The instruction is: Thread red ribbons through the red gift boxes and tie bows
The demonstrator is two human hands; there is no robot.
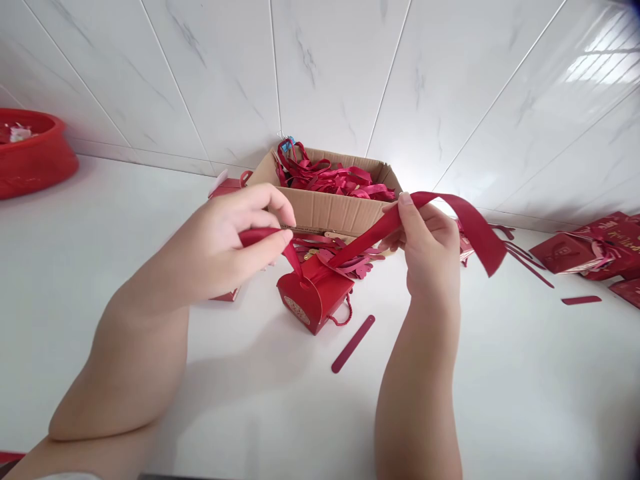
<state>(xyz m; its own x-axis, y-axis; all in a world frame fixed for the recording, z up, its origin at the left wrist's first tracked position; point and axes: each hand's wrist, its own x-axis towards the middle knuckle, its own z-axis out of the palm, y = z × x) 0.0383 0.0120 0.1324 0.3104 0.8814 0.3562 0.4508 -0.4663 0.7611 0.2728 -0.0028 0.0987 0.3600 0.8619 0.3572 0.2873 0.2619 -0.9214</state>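
Observation:
A small red gift box (320, 297) with a rounded top and a cord handle sits on the white table. A red ribbon (367, 239) runs through its top, and both ends are raised. My left hand (245, 240) pinches one end between thumb and fingers, up and left of the box. On the other side, my right hand (425, 233) grips the second length, whose loose tail curls out to the right. A dark red strip (353, 344) with rounded ends lies in front of the box.
Behind the box, a cardboard box (345, 208) full of red ribbons stands against the tiled wall. Flat dark red pieces (357, 263) lie before it. A red basin (37, 157) is at far left, with more red gift boxes (570, 253) at right.

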